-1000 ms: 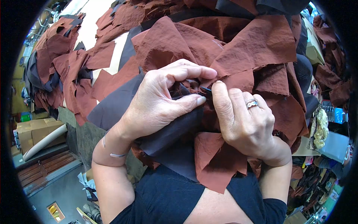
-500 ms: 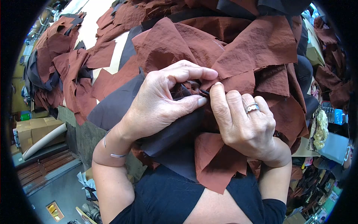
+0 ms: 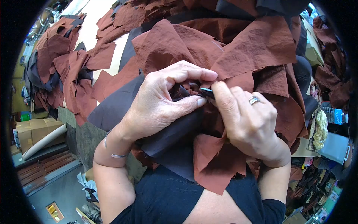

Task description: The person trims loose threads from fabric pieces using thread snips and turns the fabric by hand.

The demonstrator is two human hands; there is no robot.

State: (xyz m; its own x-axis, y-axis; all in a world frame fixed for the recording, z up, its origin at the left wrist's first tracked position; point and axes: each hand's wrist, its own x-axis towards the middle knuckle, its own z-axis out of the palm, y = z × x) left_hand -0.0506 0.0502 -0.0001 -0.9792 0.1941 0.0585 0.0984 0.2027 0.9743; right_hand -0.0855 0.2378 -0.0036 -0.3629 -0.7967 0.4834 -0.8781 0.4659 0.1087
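My left hand [image 3: 160,97] is closed, thumb and fingers curled round bunched reddish-brown and dark fabric [image 3: 183,90]. Between the thumb and fingers of my right hand [image 3: 246,119] is a small dark tool with a shiny bladed tip [image 3: 206,90]; its handle is mostly hidden, and I cannot tell its exact kind. That tip lies beside my left thumb and fingertips, at the bunched fabric. Below my hands hang a dark cloth panel [image 3: 169,140] and a reddish-brown piece [image 3: 214,168], both reaching over my lap.
Reddish-brown cut fabric pieces [image 3: 261,44] are heaped beyond my hands, with another pile [image 3: 56,56] on the left. A cardboard box [image 3: 37,130] and a pale tube [image 3: 44,142] stand at lower left. On the right are a plastic bottle [image 3: 335,115] and more cloth.
My right hand has turned and its knuckles have shifted slightly right, so the tool's shiny tip now shows. My left hand stays almost still.
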